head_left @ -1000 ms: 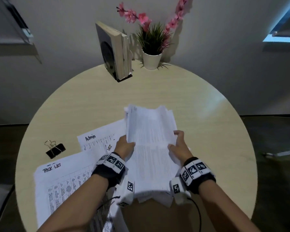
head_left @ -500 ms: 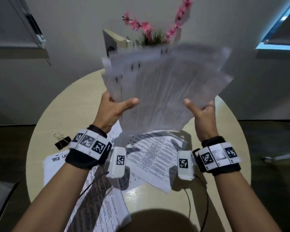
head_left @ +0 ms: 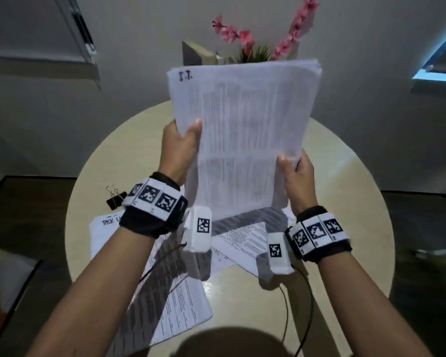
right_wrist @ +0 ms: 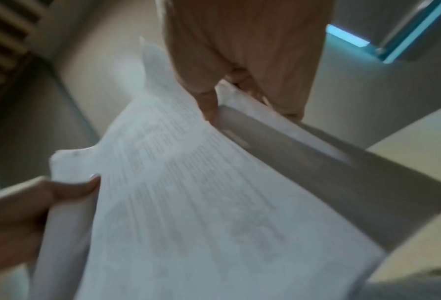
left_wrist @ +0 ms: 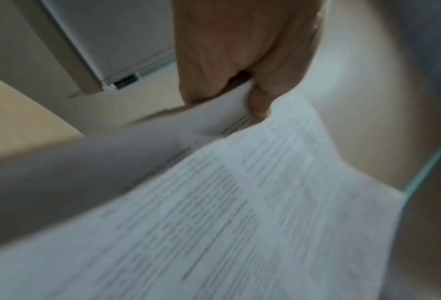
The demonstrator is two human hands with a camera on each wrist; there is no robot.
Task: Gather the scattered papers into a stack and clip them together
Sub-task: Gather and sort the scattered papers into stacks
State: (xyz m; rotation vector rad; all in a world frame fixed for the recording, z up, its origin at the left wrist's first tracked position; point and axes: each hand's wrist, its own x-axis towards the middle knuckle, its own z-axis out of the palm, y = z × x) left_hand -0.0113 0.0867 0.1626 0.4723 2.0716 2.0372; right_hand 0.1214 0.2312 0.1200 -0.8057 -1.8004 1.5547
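Since half a second ago the fanned, blurred sheaf is squaring up: the sheets are now standing nearly upright in one block, and both hands are sitting higher on its side edges.

The left hand (head_left: 181,148) is pinching the left edge of the paper stack (head_left: 245,140), thumb across the front sheet, fingers hidden behind. The right hand (head_left: 295,176) is gripping the right edge lower down, thumb in front; the right wrist view is showing its fingers curled round the back of the sheets. The front page is carrying a handwritten "I.T." at its 11 o'clock corner. The top edges are looking close to flush; the bottom edge is hanging above the round table (head_left: 345,202), not touching it.

Still lying loose on the table: a "Task List" sheet (head_left: 108,228) at 8 o'clock, printed pages (head_left: 180,300) at 6 o'clock, and another page (head_left: 245,238) directly under the stack. The black binder clip (head_left: 116,198) is sitting at 9 o'clock, just beyond the left wristband.

Judgement: step in hand is jogging the stack. Doing it well is meaning loosening both grips slightly, tapping the bottom edge on bare tabletop rather than on the loose pages, then rotating and tapping a long edge. The remaining sheets are still needing collection before clipping.

Beyond: a book and a potted plant with pink blossoms (head_left: 252,45) at 12 o'clock.
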